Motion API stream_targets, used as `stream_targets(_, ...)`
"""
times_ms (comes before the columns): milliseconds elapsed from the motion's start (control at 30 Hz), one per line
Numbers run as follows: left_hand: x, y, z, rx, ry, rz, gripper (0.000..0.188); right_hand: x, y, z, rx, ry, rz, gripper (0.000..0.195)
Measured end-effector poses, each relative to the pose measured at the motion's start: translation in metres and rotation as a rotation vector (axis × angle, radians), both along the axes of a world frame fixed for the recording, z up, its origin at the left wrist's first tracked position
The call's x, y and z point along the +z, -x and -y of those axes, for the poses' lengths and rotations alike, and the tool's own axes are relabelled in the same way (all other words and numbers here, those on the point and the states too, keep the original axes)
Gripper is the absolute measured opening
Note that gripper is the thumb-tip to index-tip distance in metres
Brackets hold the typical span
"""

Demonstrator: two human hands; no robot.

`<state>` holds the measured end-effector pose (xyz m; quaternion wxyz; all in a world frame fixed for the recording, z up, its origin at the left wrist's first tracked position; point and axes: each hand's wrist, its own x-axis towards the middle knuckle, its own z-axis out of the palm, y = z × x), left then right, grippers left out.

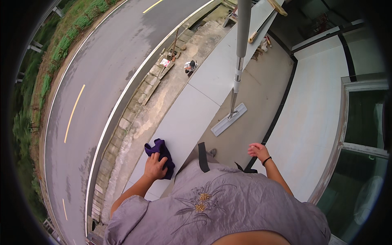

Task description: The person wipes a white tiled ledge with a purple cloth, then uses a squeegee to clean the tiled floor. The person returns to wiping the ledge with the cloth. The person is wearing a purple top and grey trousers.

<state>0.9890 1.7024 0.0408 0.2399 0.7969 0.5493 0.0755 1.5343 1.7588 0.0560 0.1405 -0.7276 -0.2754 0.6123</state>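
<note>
My left hand [155, 167] presses a crumpled dark purple cloth [167, 159] onto the white tiled top of a parapet [190, 113], its fingers bent over the fabric. Part of the cloth is hidden under my palm. My right hand [258, 151] hangs in the air on the other side, near the tiled wall, with loosely curled fingers and nothing in them. A dark band circles that wrist. In front of me a flat mop [229, 119] rests its grey head on the balcony floor, and its pole [243, 30] rises out of the top of the view.
A brush [278, 7] and a rod with a light grip [253, 36] lie on the parapet's far end. Small items [265, 44] sit on the floor beyond the mop. A window [364, 150] is at right. Far below the parapet are a person [190, 67] and a road [101, 76].
</note>
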Motion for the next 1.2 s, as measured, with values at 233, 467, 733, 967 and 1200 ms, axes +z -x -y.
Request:
stream_targets(233,-0.034,-0.080,-0.120,0.118,-0.226,0.104,0.041,0.006,0.029,-0.105,0.204,-0.201,0.018,0.038)
stream_targets(467,-0.040,-0.183,-0.283,0.201,-0.351,0.000,0.068,0.073,0.093,-0.274,0.364,-0.871,0.398,0.065)
stream_targets(733,-0.040,-0.166,-0.199,0.307,-0.196,-0.011,0.058,0.072,0.130,-0.349,0.302,-0.987,0.177,0.053)
stream_targets(967,-0.019,-0.016,-0.001,0.581,-0.197,-0.240,0.057,0.071,0.142,-0.345,0.283,-0.874,0.051,0.029)
stream_targets(1200,-0.004,0.114,0.113,1.062,0.099,-0.737,0.022,0.093,0.129,-0.247,0.546,-0.940,-0.134,0.017)
